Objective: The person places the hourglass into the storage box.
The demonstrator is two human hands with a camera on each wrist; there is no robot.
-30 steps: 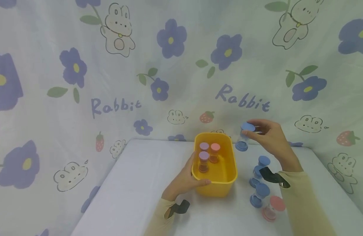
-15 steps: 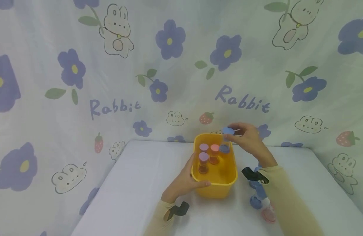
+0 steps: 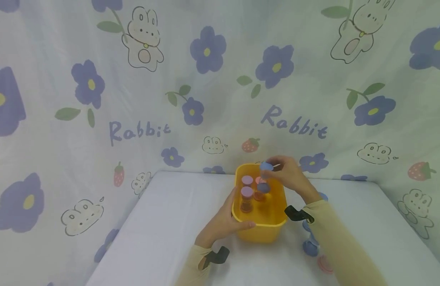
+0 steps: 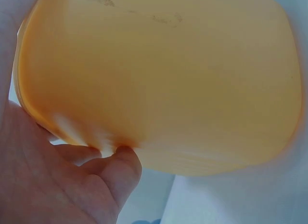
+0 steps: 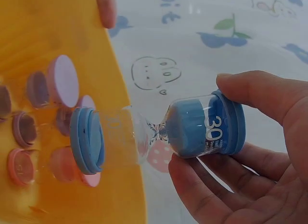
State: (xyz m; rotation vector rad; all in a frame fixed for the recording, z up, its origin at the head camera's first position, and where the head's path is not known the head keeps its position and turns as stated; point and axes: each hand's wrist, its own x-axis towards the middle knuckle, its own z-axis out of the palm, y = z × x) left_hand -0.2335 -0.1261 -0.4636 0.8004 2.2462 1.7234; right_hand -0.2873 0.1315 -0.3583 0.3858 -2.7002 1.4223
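Note:
My left hand (image 3: 223, 220) grips the near left side of a yellow plastic bin (image 3: 259, 235), thumb along its front rim. In the left wrist view its fingers press against the wall of the bin (image 4: 168, 89). Over the bin, my right hand (image 3: 291, 174) pinches an hourglass (image 3: 263, 187) by one end. The right wrist view shows this hourglass (image 5: 187, 130) with blue caps, blue sand and a printed 30. Inside the bin stand two purple hourglasses (image 3: 246, 193) and a pink hourglass (image 3: 259, 195), the pink partly hidden behind the blue one.
Right of the bin, several blue hourglasses (image 3: 310, 248) and a pink hourglass (image 3: 325, 264) stand on the white table (image 3: 163, 222), partly covered by my right sleeve (image 3: 341, 238). A cloth printed with rabbits and flowers (image 3: 205, 99) hangs behind the table.
My right hand has carried the blue hourglass leftward, from beside the bin to over its inside. The left hand has kept its grip on the bin.

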